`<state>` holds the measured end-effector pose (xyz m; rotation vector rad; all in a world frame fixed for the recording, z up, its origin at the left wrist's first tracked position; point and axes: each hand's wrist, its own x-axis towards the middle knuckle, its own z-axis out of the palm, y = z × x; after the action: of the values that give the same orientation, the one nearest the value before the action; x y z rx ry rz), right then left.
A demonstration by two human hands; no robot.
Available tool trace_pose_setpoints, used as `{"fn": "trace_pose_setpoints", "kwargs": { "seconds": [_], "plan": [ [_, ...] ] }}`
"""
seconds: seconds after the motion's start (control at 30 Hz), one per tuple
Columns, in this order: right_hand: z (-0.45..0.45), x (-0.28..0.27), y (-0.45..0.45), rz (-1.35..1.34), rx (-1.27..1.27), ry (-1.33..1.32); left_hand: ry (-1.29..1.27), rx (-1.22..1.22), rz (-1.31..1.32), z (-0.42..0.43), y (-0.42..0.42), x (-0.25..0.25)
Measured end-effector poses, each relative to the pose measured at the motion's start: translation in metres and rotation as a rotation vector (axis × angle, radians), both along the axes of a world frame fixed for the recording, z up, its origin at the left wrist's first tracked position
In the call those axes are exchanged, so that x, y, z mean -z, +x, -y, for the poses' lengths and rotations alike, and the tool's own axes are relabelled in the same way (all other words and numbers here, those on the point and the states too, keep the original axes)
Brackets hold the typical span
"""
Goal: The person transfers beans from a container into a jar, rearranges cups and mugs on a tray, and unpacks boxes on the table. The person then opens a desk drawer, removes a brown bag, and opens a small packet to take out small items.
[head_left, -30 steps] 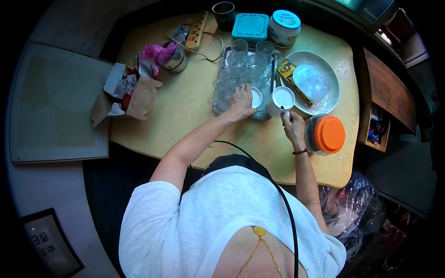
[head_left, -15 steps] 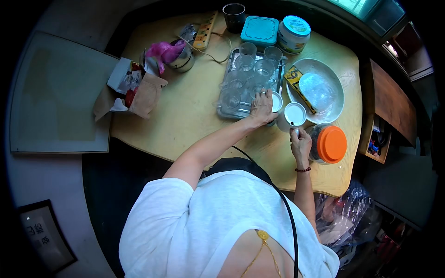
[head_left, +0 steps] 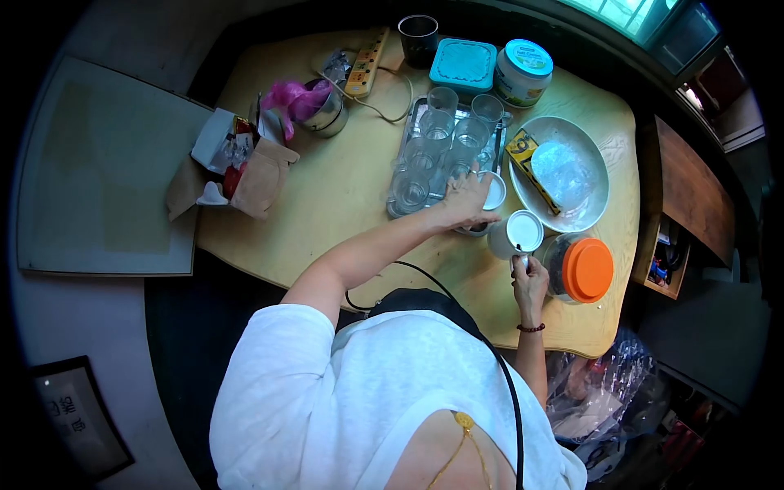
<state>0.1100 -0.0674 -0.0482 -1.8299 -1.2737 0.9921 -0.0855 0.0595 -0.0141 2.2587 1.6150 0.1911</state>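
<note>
Right hand (head_left: 529, 282): one, beaded bracelet (head_left: 531, 328) at the wrist, fingers closed round the handle of a mug.
Mug (head_left: 524, 233): one, white lid on, upright near the right part of the counter's (head_left: 294, 212) near edge, just beside the jar; whether its base touched the counter could not be told.
Jar (head_left: 585, 269): one, orange lid, dark contents, by the near right corner.
Left hand (head_left: 467, 202): one, loosely spread, grasping nothing visible, over the tray's near end beside the lidded cup; contact could not be told.
Lidded cup (head_left: 492, 189): one, white lid, at the tray's near right corner.
Tray (head_left: 500, 147): one, metal, at mid-counter, bearing clear glasses (head_left: 438, 124) in two rows, upright.
Dish (head_left: 603, 175): one, pale, towards the right edge, with a yellow box (head_left: 535, 171) and a clear plastic item (head_left: 563, 175) in it.
Carton (head_left: 257, 180): one, opened, at the left edge, small wrapped goods inside.
Metal cup (head_left: 328, 118): one, pink bag (head_left: 296, 104) at its mouth, towards the far left.
Power strip (head_left: 367, 64): one, yellow, with cord, near the far edge.
Tub (head_left: 523, 75), blue tin (head_left: 464, 64), dark cup (head_left: 418, 41): one each, along the far edge.
</note>
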Motion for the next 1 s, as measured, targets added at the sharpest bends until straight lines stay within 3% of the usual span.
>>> {"fn": "trace_pose_setpoints", "kwargs": {
  "seconds": [0.07,0.17,0.23,0.4,0.47,0.6,0.73,0.87,0.97,1.0],
  "plan": [
    [0.000,-0.005,-0.002,-0.035,0.027,-0.003,0.011,0.021,0.052,-0.035,-0.011,0.003],
    [0.003,-0.014,-0.005,-0.043,0.068,0.029,0.232,0.043,0.198,-0.103,-0.030,0.017],
    [0.003,-0.024,-0.008,-0.030,0.100,0.017,0.319,0.179,0.049,-0.161,-0.044,0.053],
    [0.001,-0.028,-0.009,-0.032,0.159,0.018,0.301,0.406,0.036,-0.210,-0.052,0.058],
    [-0.002,-0.031,-0.010,-0.065,0.176,-0.004,0.270,0.477,-0.241,-0.218,-0.049,0.058],
    [-0.011,-0.035,-0.016,-0.087,0.168,-0.027,0.407,0.600,-0.312,-0.222,-0.059,0.061],
    [-0.017,-0.033,-0.019,-0.083,0.141,-0.039,0.394,0.550,-0.553,-0.210,-0.069,0.034],
    [-0.020,-0.035,-0.021,-0.098,0.134,-0.033,0.321,0.469,-0.501,-0.199,-0.078,0.039],
    [-0.020,-0.034,-0.019,-0.101,0.125,-0.018,0.483,0.416,-0.353,-0.171,-0.078,0.024],
    [-0.019,-0.036,-0.019,-0.101,0.127,-0.021,0.404,0.356,-0.101,-0.147,-0.076,0.017]
  ]
}}
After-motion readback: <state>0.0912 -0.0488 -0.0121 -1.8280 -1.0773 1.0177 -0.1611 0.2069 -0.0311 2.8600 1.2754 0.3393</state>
